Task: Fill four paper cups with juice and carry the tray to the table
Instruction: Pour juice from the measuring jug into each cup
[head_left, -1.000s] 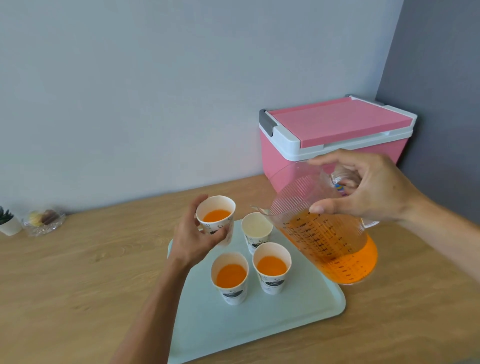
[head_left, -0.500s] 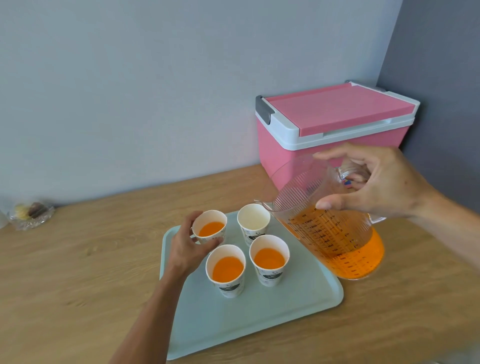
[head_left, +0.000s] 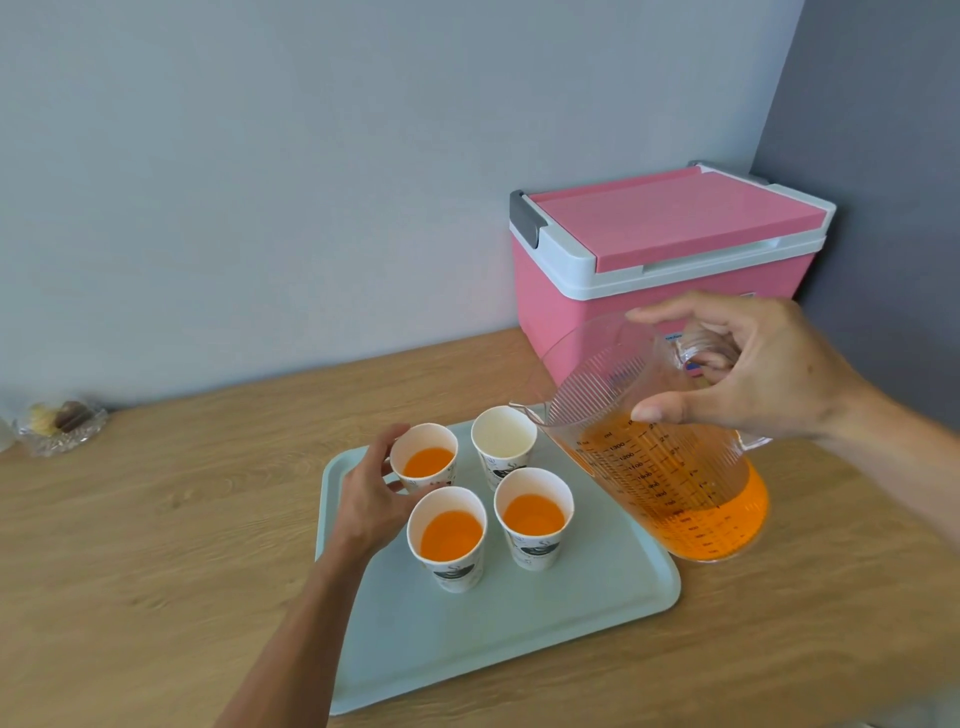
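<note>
A pale green tray (head_left: 519, 639) lies on the wooden counter with four white paper cups on it. Three hold orange juice: the back left cup (head_left: 425, 457), the front left cup (head_left: 448, 535) and the front right cup (head_left: 534, 514). The back right cup (head_left: 504, 441) is empty. My left hand (head_left: 371, 499) curls around the back left cup, which stands on the tray. My right hand (head_left: 748, 369) grips the handle of a clear measuring jug (head_left: 670, 467) about half full of juice, tilted with its spout just above the empty cup's rim.
A pink cooler box (head_left: 665, 260) with a white rim stands against the wall behind the jug. A small glass dish (head_left: 60, 426) with sweets sits at the far left of the counter (head_left: 156, 545). A dark wall closes the right side.
My left hand lowered the filled cup from the air onto the tray's back left spot. The jug stayed tilted in my right hand near the empty cup.
</note>
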